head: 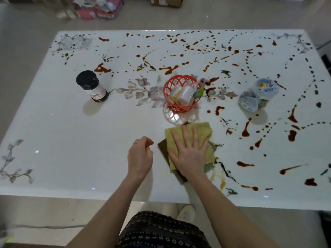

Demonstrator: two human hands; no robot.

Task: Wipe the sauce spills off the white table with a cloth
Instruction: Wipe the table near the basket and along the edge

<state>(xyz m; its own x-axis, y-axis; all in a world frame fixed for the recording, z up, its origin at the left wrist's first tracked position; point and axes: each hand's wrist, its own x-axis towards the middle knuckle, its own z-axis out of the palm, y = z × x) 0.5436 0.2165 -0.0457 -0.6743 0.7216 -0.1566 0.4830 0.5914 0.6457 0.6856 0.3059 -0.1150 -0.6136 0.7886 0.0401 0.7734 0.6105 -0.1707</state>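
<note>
A yellow-green cloth [202,130] lies folded on the white table [62,140], near the front edge at the middle. My right hand [188,154] presses flat on it with fingers spread and straight. My left hand [140,155] hovers just left of the cloth, fingers loosely curled, holding nothing. Red-brown sauce spills [245,131] and dark dotted trails cover the right half and the far side of the table. A yellowish smear [217,176] shows just right of the cloth.
A dark-lidded jar [91,85] stands at the left middle. An orange basket [181,93] with small bottles sits just beyond the cloth. A clear plastic tub [258,94] stands at the right. Bags and a box lie on the floor beyond the table.
</note>
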